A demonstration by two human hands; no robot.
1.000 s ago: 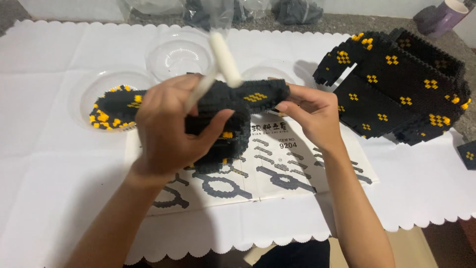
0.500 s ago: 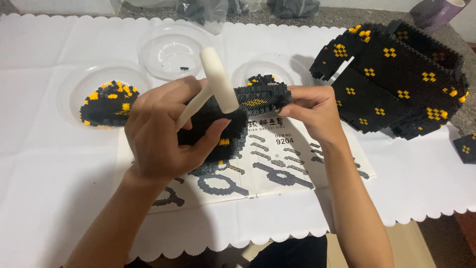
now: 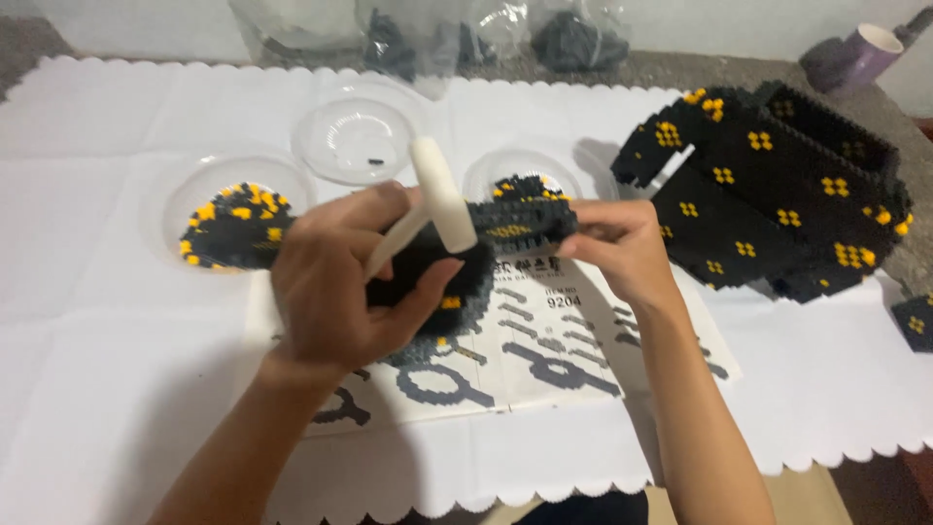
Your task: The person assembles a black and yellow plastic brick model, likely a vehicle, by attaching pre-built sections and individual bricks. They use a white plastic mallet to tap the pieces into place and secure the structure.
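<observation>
My left hand (image 3: 340, 282) grips a black brick-built piece (image 3: 505, 228) with yellow studs, and also holds a small white plastic hammer (image 3: 437, 199) whose head rests on top of the piece. My right hand (image 3: 622, 248) pinches the right end of the same piece. The piece hovers over a printed instruction sheet (image 3: 564, 340) lying on the white table cover.
A large black and yellow brick model (image 3: 777, 204) stands at the right. Three clear round dishes sit behind: one with black and yellow bricks (image 3: 233, 224), one nearly bare (image 3: 355, 141), one partly hidden (image 3: 525, 175). Plastic bags (image 3: 466, 34) and a purple cup (image 3: 860, 58) lie at the back.
The hammer head has come down from above onto the brick piece. Both hands keep their hold, and the piece has shifted slightly to the right.
</observation>
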